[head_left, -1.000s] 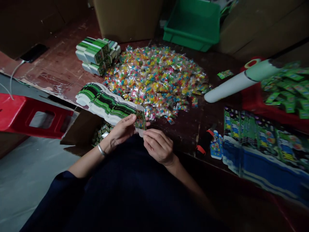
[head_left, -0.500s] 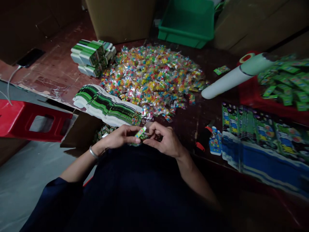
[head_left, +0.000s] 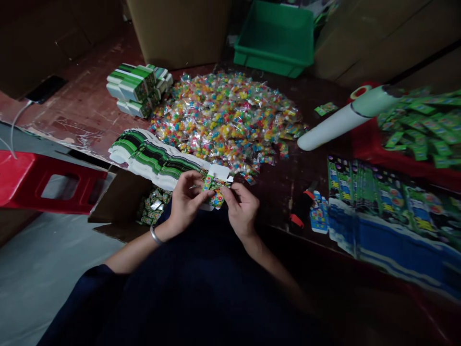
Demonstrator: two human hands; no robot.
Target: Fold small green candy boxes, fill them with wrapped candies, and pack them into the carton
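Note:
My left hand and my right hand hold a small printed green carton between them at the table's front edge. Its white flap stands open on the far side. Both thumbs press on its printed face; whether anything is inside, I cannot tell. A fanned row of flat green cartons lies just beyond my left hand. Past the carton spreads a large heap of clear packets of colourful candies. Under the table edge by my left forearm, a cardboard box contains many small green boxes.
Bundled cartons are stacked at the back left, near a phone. A green bin stands behind the heap. Rightward lie a white tube, a black and orange cutter and printed sheets. A red stool stands left.
Between my hands, a carton with its white flap open now shows, where earlier only a narrow green box showed. My left hand has turned more upright, and both hands have shifted.

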